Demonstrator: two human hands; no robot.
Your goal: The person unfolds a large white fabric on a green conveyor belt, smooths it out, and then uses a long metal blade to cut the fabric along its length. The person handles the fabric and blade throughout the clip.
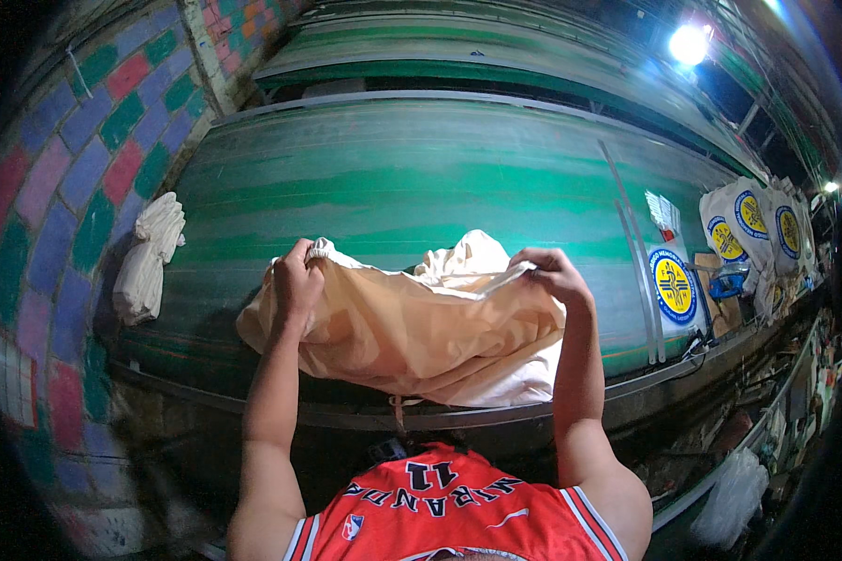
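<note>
A large cream cloth bag hangs spread between my two hands, its upper edge stretched across and its lower part draped over the table's near edge. My left hand grips a bunched corner of that edge. At the other end, my right hand pinches the edge between thumb and fingers. Behind the stretched edge, more crumpled cream fabric rises in a heap; whether it belongs to the same bag I cannot tell. A thin cord end dangles below the cloth near my body.
The long green table runs under the cloth. Folded cream cloth bundles lie at its left end, by a painted brick wall. To the right are metal rulers, a printed white sheet and several printed bags.
</note>
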